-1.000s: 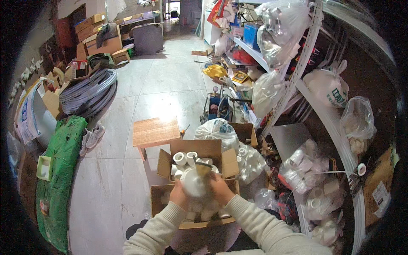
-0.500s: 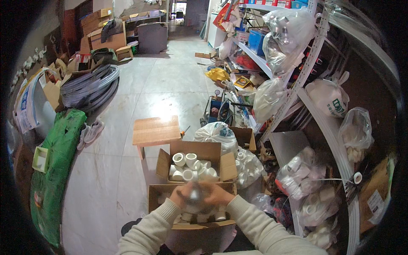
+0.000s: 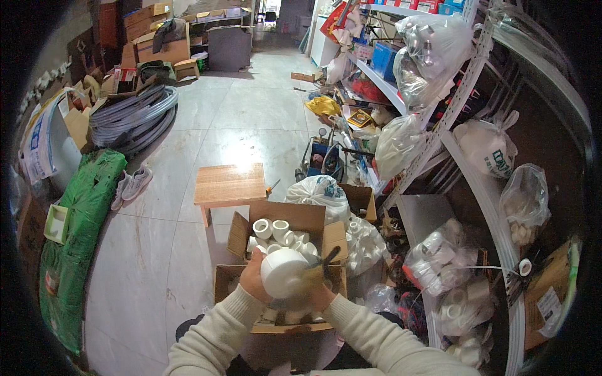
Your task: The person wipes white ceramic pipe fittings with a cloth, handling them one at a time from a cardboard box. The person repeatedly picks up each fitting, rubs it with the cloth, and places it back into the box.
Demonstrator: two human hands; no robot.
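Observation:
Over the near cardboard box [image 3: 227, 281], my left hand [image 3: 253, 282] is closed round the left side of a large white round fitting [image 3: 282, 274]. My right hand [image 3: 318, 296] is at the fitting's right side, its fingers smeared by motion; whether it grips the fitting or another thing does not show. A black curved strip [image 3: 328, 255] sticks up from the blur; I cannot tell what it belongs to. White pipe fittings lie in the near box, partly hidden by my hands. Just beyond, an open cardboard box [image 3: 290, 216] holds several white pipe fittings [image 3: 279, 230].
A wooden stool [image 3: 229, 184] stands beyond the boxes. To their right are white plastic bags [image 3: 318, 197] and a metal shelf rack [image 3: 433, 147] hung with bags. Along the left lie a green wrapped bundle [image 3: 80, 235], shoes [image 3: 133, 187] and coiled grey hose [image 3: 135, 119].
The white round fitting has turned so its broad face shows at the left, and a black strip now appears at its right. My right hand has moved slightly down and left.

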